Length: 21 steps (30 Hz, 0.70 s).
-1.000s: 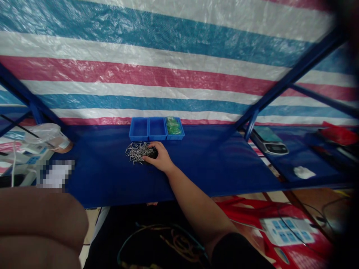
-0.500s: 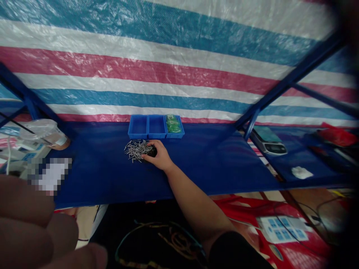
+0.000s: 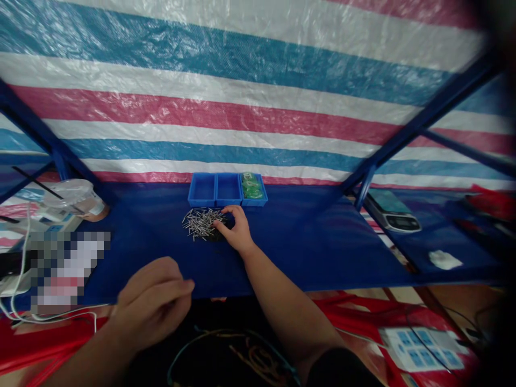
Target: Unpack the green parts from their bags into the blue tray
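Observation:
A loose pile of thin silvery metal pieces, like nails or screws (image 3: 198, 223), lies on the blue table. My right hand (image 3: 236, 227) is at the pile's right side, thumb and fingers apart around a small dark patch, fingertips touching the pieces. Whether it grips any is too small to tell. My left hand (image 3: 155, 301) hovers above the table's front edge, fingers curled in with the thumb against them; nothing shows in it. Just behind the pile stand three joined blue bins: the left bin (image 3: 202, 188) and middle bin (image 3: 228, 188) look empty, and the right one holds green packets (image 3: 251, 186).
At the left are a plastic tub (image 3: 76, 199), white cables (image 3: 24, 269) and a blurred-out sheet (image 3: 72, 269). A digital scale (image 3: 397, 212) and crumpled white tissue (image 3: 444, 260) lie on the right. Blue frame bars slope at both sides, before a striped sheet.
My left hand has moved from close to the camera at the lower left to over the table's front edge. My right hand stays at the pile. The view has shifted slightly.

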### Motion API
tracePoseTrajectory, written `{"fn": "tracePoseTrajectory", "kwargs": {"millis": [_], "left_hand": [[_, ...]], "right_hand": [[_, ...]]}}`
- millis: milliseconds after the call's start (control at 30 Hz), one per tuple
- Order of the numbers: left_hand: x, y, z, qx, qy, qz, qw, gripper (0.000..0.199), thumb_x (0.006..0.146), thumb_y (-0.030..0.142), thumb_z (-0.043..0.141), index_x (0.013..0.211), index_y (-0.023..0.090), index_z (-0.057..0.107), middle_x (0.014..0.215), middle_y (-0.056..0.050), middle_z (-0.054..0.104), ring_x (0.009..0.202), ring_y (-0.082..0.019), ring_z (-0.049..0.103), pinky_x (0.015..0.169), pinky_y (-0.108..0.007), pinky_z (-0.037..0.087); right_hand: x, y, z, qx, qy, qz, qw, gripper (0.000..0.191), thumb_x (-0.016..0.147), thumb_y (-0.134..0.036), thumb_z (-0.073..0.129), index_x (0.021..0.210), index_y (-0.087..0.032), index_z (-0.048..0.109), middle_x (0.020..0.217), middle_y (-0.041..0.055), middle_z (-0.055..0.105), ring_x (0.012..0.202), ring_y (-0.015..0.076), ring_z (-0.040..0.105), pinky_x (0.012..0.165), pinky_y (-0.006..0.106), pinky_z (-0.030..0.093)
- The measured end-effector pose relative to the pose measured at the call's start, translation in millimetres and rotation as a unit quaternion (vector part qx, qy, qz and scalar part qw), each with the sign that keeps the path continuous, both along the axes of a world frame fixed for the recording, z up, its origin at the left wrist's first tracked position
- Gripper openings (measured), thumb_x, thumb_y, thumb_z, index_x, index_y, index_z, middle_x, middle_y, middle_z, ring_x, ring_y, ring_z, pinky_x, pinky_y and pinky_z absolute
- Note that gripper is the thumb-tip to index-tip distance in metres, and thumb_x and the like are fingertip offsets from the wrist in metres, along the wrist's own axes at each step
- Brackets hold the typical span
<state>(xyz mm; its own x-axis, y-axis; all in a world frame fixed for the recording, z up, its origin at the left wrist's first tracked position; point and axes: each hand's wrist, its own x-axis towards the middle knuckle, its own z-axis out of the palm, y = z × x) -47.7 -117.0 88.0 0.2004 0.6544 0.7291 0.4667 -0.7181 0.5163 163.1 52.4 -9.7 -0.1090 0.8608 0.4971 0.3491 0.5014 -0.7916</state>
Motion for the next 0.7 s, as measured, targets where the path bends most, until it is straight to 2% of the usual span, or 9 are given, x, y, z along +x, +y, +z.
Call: {"fn": "tracePoseTrajectory", "kwargs": {"millis": [33,100,167,267,400,500,600,700], "left_hand": [[6,13,-13.3,-0.02,0.035,0.005,0.999,0.036,0.075,0.005,0.07,0.103,0.028,0.068,0.082,0.0,0.068,0.073,-0.016,0.066,0.069,-0.031,0.058],[13,34,-42.1,-0.089,0.095,0.066,0.989,0.033,0.083,0.009,0.061,0.11,0.026,0.064,0.102,-0.006,0.068,0.097,-0.022,0.067,0.086,-0.039,0.059],[13,51,-68.4,-0.141,0.135,0.121,0.973,0.038,0.085,0.017,0.061,0.121,0.027,0.06,0.125,-0.01,0.062,0.124,-0.029,0.058,0.106,-0.05,0.05],[6,76,-93.5,-0.171,0.141,0.167,0.961,0.053,0.083,0.029,0.067,0.134,0.025,0.051,0.139,-0.012,0.052,0.14,-0.034,0.043,0.117,-0.054,0.039],[-3,117,-101.8,-0.19,0.139,0.178,0.956,0.068,0.081,0.041,0.071,0.139,0.018,0.044,0.143,-0.017,0.05,0.143,-0.037,0.039,0.118,-0.057,0.036],[-4,141,-100.1,-0.193,0.149,0.144,0.959,0.063,0.083,0.043,0.069,0.136,0.018,0.047,0.139,-0.016,0.054,0.138,-0.035,0.045,0.116,-0.055,0.038],[-2,150,-99.1,-0.193,0.155,0.102,0.964,0.057,0.084,0.044,0.067,0.133,0.02,0.052,0.136,-0.014,0.056,0.133,-0.032,0.051,0.115,-0.052,0.041],[1,150,-100.3,-0.191,0.167,0.097,0.962,0.058,0.084,0.043,0.066,0.136,0.021,0.052,0.14,-0.013,0.054,0.137,-0.032,0.047,0.116,-0.051,0.039]], "right_hand": [[2,1,0.0,0.001,0.006,-0.026,1.0,0.026,0.083,-0.039,0.071,0.101,-0.023,0.062,0.107,0.007,0.062,0.105,0.0246,0.06,0.098,0.042,0.048],[6,4,-1.4,0.0,0.018,-0.075,0.997,0.017,0.085,-0.035,0.066,0.096,-0.023,0.062,0.101,0.0068,0.061,0.099,0.0241,0.06,0.093,0.041,0.05],[9,7,-4.4,-0.003,0.024,-0.115,0.993,0.01,0.085,-0.03,0.063,0.091,-0.022,0.062,0.096,0.0065,0.06,0.094,0.0237,0.059,0.088,0.041,0.051],[10,11,-9.7,-0.018,0.002,-0.132,0.991,0.009,0.083,-0.029,0.063,0.088,-0.022,0.062,0.094,0.0069,0.06,0.094,0.0248,0.058,0.09,0.043,0.05],[6,9,-12.7,-0.019,-0.068,-0.094,0.993,0.013,0.084,-0.031,0.065,0.093,-0.022,0.064,0.1,0.0087,0.063,0.103,0.0277,0.058,0.099,0.048,0.047],[3,6,-11.0,-0.002,-0.1,-0.062,0.993,0.017,0.086,-0.031,0.064,0.101,-0.022,0.066,0.108,0.0096,0.064,0.107,0.0279,0.058,0.101,0.048,0.046],[2,3,-8.2,0.006,-0.129,-0.023,0.991,0.028,0.086,-0.034,0.066,0.112,-0.023,0.066,0.118,0.0102,0.064,0.115,0.0282,0.058,0.105,0.048,0.045],[1,0,-6.7,0.002,-0.165,0.01,0.986,0.046,0.084,-0.043,0.07,0.125,-0.024,0.063,0.133,0.012,0.059,0.127,0.0307,0.053,0.11,0.052,0.041]]}}
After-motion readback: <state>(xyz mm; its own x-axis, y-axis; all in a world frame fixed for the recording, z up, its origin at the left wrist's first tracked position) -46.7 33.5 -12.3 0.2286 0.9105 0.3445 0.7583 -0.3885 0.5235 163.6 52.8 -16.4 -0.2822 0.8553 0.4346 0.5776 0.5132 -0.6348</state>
